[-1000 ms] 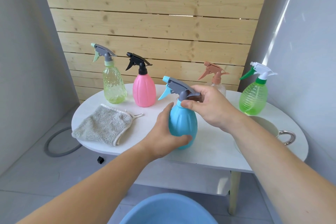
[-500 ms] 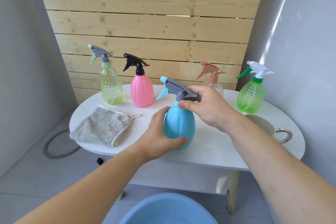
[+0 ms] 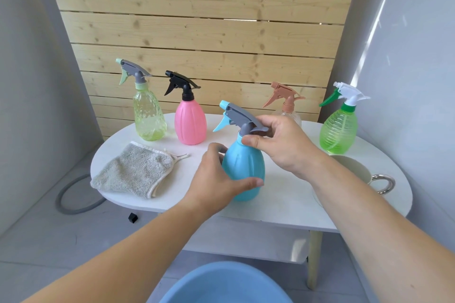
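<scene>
The blue bottle is standing upright near the table's front edge, its opaque wall hiding any contents. The left hand is gripping its belly, and the right hand is curling round its sprayer. The right forearm is covering much of a pot.

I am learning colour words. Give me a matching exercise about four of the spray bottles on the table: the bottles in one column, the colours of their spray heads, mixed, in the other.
Bottles
1. blue spray bottle
2. pink spray bottle
3. clear spray bottle
4. ribbed green spray bottle

Spray heads
a. white, with a green trigger
b. grey, with a light blue trigger
c. brown
d. black

Right pairs: 1-b, 2-d, 3-c, 4-a.
</scene>
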